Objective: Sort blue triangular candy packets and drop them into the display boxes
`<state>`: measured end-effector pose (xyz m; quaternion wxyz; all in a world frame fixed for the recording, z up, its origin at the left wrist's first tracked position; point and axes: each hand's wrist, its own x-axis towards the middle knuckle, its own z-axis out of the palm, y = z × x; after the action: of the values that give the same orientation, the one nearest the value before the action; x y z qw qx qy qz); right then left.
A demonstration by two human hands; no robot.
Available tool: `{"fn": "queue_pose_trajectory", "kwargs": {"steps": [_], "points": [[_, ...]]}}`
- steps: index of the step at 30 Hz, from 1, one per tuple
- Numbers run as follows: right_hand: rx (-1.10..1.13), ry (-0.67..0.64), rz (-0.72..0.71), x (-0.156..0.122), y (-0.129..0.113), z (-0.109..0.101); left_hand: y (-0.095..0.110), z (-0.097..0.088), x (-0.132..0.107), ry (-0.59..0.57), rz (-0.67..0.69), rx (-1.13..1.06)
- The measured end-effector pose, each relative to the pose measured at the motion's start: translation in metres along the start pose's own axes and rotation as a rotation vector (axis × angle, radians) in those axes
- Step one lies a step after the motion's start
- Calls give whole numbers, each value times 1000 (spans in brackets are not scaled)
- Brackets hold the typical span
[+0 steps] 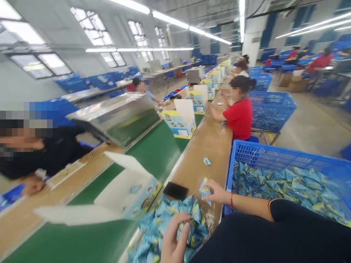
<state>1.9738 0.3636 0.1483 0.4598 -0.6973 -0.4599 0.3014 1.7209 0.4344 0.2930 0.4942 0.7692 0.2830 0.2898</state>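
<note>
My right hand (215,192) is closed on a small blue-and-yellow packet (205,190), held over the brown table strip beside the blue crate. Lower down, my left hand (175,237) is over a heap of the same blue packets (157,228), its thumb and forefinger curved and apart. Its other fingers are mostly hidden. Left of the heap, a printed carton (142,195) with raised white flaps stands open on the green belt, with some blue packets inside. One loose packet (207,161) lies farther up the table.
A black phone-like slab (176,190) lies by the heap. At right stands a blue crate (276,149) full of packets. More cartons (179,122) stand along the green belt (148,142). A person in red (241,113) sits ahead; another in dark clothing (60,149) sits across the belt.
</note>
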Motion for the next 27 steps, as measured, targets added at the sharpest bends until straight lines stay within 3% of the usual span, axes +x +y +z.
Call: {"fn": "queue_pose_trajectory", "kwargs": {"steps": [4, 7, 9, 12, 16, 19, 21, 23, 25, 27], "points": [[44, -62, -36, -6, 1, -7, 50, 17, 20, -252, 223, 20], [91, -72, -27, -1, 6, -12, 61, 23, 29, -315, 220, 64], [112, -58, -5, 7, 9, -16, 46, 27, 20, -279, 108, 149], [146, -22, 20, 26, 14, -23, 7, 29, -12, -235, -88, 336], [142, -54, 39, 56, 15, -22, -41, 12, -39, -216, -247, 340], [120, -145, 45, 74, 8, -9, -66, -22, -10, -2, -345, 355], [100, -217, 26, 81, -1, 4, -81, -52, 27, 233, -441, 483], [82, -271, -12, 85, -9, 16, -95, -80, 64, 374, -507, 584], [60, -300, -40, 86, -16, 24, -107, -97, 87, 396, -573, 640], [42, -314, -41, 86, -17, 27, -118, -99, 91, 366, -610, 673]]}}
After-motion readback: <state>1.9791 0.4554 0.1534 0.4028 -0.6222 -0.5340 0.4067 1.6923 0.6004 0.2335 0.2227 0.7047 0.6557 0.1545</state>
